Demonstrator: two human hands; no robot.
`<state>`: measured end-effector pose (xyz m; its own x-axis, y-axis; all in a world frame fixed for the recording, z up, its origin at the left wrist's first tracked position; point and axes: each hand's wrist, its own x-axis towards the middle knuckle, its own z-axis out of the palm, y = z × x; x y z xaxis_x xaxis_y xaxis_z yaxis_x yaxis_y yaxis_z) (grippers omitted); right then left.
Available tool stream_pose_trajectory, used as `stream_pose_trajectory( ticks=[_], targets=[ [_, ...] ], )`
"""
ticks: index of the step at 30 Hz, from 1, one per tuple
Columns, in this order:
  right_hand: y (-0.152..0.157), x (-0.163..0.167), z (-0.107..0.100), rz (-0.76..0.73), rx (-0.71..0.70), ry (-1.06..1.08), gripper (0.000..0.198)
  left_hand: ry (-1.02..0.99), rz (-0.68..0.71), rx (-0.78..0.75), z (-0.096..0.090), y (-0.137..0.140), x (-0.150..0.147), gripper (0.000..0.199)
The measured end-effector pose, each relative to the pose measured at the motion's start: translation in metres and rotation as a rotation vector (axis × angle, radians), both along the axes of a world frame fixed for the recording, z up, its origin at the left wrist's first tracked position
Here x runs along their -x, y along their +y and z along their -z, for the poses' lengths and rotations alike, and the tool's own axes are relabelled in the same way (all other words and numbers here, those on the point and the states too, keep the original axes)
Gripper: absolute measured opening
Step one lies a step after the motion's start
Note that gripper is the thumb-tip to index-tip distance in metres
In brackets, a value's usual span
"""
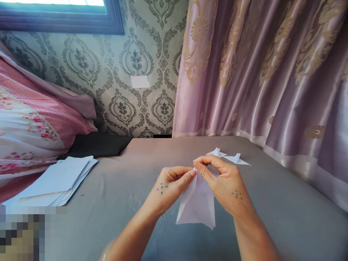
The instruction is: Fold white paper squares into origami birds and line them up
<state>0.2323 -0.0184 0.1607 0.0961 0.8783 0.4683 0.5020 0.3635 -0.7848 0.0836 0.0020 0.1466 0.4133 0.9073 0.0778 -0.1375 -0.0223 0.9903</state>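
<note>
A partly folded sheet of white paper (199,206) hangs between my hands, its narrow end at the top and its wider end hanging down. My left hand (174,183) pinches that top end between thumb and fingers. Close beside it, my right hand (223,177) grips the same end, thumb against index finger. The fingertips almost meet and cover the paper's tip. Behind my right hand, two folded white paper pieces (236,158) with raised points lie on the grey sheet (130,224).
At the left lies a stack of white paper (59,177), with a black cloth (98,145) behind it. Floral bedding (32,127) is heaped at the left edge. A patterned wall (136,61) and a pink curtain (244,72) bound the far and right sides.
</note>
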Motion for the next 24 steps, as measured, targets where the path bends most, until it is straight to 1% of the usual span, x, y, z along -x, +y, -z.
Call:
stream_pose_trajectory(
  ticks=[3,5,6,8,9,11,12,14,17,19,21,24],
  targets=[
    [0.002,0.000,0.003,0.015,0.001,0.010,0.015,0.023,0.032,-0.007,0.001,0.002,0.001,0.027],
    [0.003,-0.001,0.005,0.036,-0.042,-0.010,0.017,0.004,0.024,0.018,0.001,0.005,0.003,0.026],
    [0.003,-0.002,0.006,0.049,-0.084,-0.039,0.021,-0.017,-0.010,0.039,0.001,0.007,0.005,0.028],
    [0.001,-0.005,0.007,0.038,-0.180,-0.140,0.032,-0.070,-0.124,0.078,0.000,0.012,0.011,0.032],
    [-0.001,-0.005,0.007,0.005,-0.215,-0.207,0.036,-0.095,-0.190,0.092,0.000,0.015,0.015,0.034],
    [-0.005,-0.003,0.007,-0.116,-0.231,-0.346,0.039,-0.137,-0.289,0.107,0.000,0.021,0.023,0.036],
    [-0.006,-0.001,0.008,-0.159,-0.235,-0.400,0.041,-0.157,-0.315,0.110,0.001,0.023,0.026,0.037],
    [-0.006,0.006,0.009,-0.177,-0.277,-0.464,0.038,-0.193,-0.330,0.114,0.002,0.025,0.030,0.039],
    [-0.002,0.017,0.012,-0.074,-0.395,-0.456,0.020,-0.209,-0.306,0.097,0.003,0.023,0.026,0.040],
    [0.000,0.020,0.013,0.014,-0.426,-0.427,0.008,-0.190,-0.279,0.063,0.002,0.018,0.022,0.036],
    [0.001,0.020,0.012,0.079,-0.394,-0.413,0.006,-0.161,-0.250,0.019,0.001,0.014,0.018,0.031],
    [-0.001,0.016,0.011,0.128,-0.312,-0.401,0.013,-0.113,-0.226,-0.066,-0.002,0.010,0.015,0.025]
  ],
)
